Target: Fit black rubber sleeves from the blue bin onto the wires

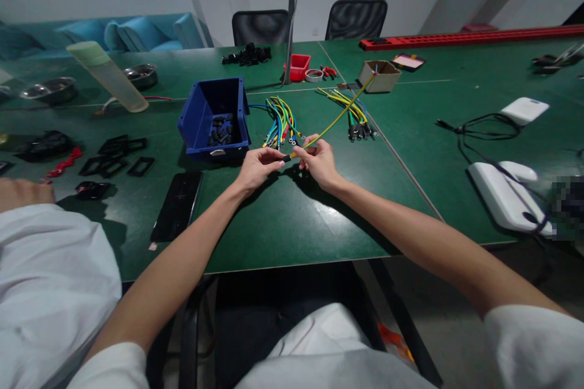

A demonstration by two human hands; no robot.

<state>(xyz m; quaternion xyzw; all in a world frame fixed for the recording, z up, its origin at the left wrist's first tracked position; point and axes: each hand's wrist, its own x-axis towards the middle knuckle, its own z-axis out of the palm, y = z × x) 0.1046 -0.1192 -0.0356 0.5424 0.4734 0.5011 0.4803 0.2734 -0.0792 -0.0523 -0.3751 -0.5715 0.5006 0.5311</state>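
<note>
Both my hands meet above the green table. My right hand pinches a yellow-green wire that runs up and away to the right. My left hand pinches a small black piece at the wire's near end. Just beyond my hands lies a bundle of blue, yellow and green wires with ring terminals. A blue bin holding several small black sleeves stands to the left of that bundle.
A second bundle of yellow-green wires lies to the right, a cardboard box and a red tray farther back. A black phone and black frames lie left. White devices with cables sit right. Another person's sleeve is at left.
</note>
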